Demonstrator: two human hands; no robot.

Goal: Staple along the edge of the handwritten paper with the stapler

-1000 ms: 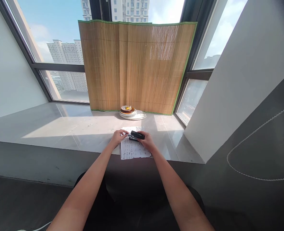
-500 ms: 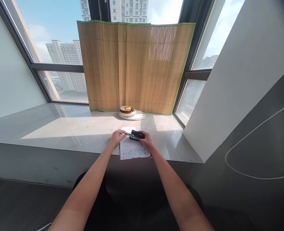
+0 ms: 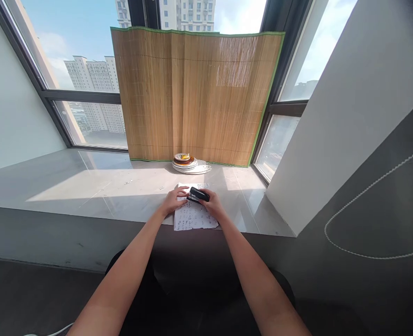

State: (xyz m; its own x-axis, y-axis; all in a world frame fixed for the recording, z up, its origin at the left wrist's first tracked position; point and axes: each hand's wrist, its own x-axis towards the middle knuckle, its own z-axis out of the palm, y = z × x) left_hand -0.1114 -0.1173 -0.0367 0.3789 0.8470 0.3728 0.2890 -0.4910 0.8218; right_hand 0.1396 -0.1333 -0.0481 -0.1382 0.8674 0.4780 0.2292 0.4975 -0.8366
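Observation:
A black stapler-like object (image 3: 198, 194) is held above a sheet of paper (image 3: 195, 217) covered in handwriting. My right hand (image 3: 212, 202) grips its right end, fingers wrapped round it. At its left end is my left hand (image 3: 174, 199), with thumb and fingers apart and the fingertips close to the black object; nothing can be made out between them. The two black parts of the object lie close together. The paper lies on the pale tiled sill (image 3: 143, 186), its lower edge at the sill's front edge.
Behind the hands, a stack of plates (image 3: 185, 163) stands beside a flat oval plate (image 3: 203, 167). A bamboo mat (image 3: 195, 98) leans upright against the window. A slanted white wall (image 3: 318, 121) bounds the right side, where a beaded cord (image 3: 353, 254) hangs.
The black object's two parts, spread apart before, have come together. My left hand has opened from a pinch on a thin piece at its left end, which no longer shows.

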